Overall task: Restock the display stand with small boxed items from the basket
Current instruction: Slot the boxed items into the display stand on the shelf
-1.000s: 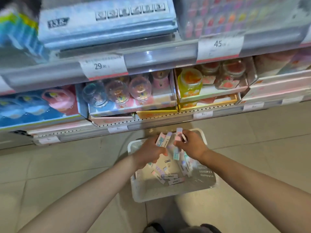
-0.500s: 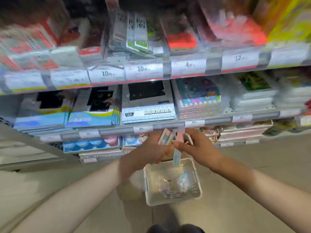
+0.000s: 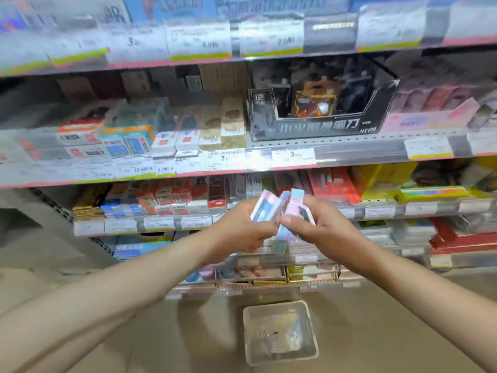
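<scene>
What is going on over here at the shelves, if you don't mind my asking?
A person is restocking from a white basket that sits on the floor below. Both hands are raised in front of the shelves: the left hand and the right hand each hold a bunch of small pastel boxes, close together at chest height. None of these boxes has been placed yet, and more small boxes lie in the basket. The picture is blurred, so the exact target spot is unclear.

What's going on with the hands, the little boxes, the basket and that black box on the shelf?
Left hand: gripping small boxes.
Right hand: gripping pink box.
Basket: on floor, some boxes inside.
Black display box: on shelf, open front.
</scene>
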Available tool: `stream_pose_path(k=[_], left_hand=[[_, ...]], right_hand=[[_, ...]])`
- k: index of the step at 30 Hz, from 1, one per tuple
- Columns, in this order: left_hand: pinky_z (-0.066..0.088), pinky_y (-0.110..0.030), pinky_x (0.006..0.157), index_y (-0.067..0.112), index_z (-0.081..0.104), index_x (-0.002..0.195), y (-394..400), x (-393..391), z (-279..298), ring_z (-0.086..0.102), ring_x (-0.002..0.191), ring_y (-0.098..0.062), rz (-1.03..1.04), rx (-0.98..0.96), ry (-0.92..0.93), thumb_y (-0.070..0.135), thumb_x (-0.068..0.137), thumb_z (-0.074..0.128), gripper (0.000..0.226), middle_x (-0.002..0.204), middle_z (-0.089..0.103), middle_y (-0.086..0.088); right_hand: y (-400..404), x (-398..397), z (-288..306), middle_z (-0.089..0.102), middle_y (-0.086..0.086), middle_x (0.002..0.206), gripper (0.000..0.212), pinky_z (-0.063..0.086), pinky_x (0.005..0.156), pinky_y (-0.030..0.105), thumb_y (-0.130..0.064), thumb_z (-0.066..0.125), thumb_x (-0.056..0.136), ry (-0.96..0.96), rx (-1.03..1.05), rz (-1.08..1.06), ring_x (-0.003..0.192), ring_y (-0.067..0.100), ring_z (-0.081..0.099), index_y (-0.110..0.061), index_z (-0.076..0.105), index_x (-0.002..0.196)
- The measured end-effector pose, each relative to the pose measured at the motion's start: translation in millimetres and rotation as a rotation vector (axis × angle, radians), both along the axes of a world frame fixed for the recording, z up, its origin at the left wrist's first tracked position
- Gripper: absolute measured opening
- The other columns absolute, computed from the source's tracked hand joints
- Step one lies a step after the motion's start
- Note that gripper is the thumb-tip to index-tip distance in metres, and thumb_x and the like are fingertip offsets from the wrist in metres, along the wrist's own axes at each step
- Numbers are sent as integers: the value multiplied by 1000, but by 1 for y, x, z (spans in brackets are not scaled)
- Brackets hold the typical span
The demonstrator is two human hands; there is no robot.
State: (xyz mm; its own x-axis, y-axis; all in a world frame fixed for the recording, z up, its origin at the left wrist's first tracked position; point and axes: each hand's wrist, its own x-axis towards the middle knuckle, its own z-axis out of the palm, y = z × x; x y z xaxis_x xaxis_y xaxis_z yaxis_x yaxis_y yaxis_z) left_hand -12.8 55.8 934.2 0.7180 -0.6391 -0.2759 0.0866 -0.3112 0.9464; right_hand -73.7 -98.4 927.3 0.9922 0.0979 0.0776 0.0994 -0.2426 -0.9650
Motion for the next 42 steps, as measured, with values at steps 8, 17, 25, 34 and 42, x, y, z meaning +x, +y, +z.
stream_pose_path(k=[8, 17, 25, 34, 42], left_hand=[[26, -15, 38, 21, 54, 65, 25, 7, 108, 32, 39, -8, -35, -28, -212, 8, 79, 71, 25, 44, 45, 10], [27, -15, 37, 10, 58, 73, 13, 17, 151, 31, 34, -6, -27, -76, -404, 14, 86, 64, 15, 40, 41, 9], [29, -14, 38, 16, 57, 72, -24, 41, 179, 33, 36, -4, 15, -162, -457, 13, 87, 63, 17, 45, 46, 9], [41, -28, 63, 8, 56, 77, -5, 96, 216, 55, 67, -11, 34, 202, -1204, 24, 81, 55, 16, 71, 59, -1], [51, -39, 64, 17, 57, 111, 24, 131, 256, 66, 83, -34, -129, 603, -1674, 28, 83, 49, 31, 113, 66, -3]], right_hand=[[10, 12, 115, 55, -2, 67, 9, 38, 56, 21, -15, 54, 90, -142, -16, 13, 59, 10, 44, -7, 58, 86], [4, 22, 165, 55, -2, 54, 18, 36, 47, 9, -12, 65, 81, -312, 23, -107, 46, 0, 46, 0, 57, 71], [-32, 52, 202, 68, 20, 77, 10, 54, 58, 42, -12, 66, 81, -403, -116, -110, 65, 22, 61, -5, 60, 85], [-69, 105, 244, 59, -2, 64, 7, 45, 56, 15, -6, 60, 84, -537, -204, -107, 53, 1, 52, -9, 56, 80], [-58, 150, 266, 60, -2, 75, 14, 43, 65, 24, -21, 55, 88, -600, -494, -142, 64, 3, 53, -7, 55, 89]])
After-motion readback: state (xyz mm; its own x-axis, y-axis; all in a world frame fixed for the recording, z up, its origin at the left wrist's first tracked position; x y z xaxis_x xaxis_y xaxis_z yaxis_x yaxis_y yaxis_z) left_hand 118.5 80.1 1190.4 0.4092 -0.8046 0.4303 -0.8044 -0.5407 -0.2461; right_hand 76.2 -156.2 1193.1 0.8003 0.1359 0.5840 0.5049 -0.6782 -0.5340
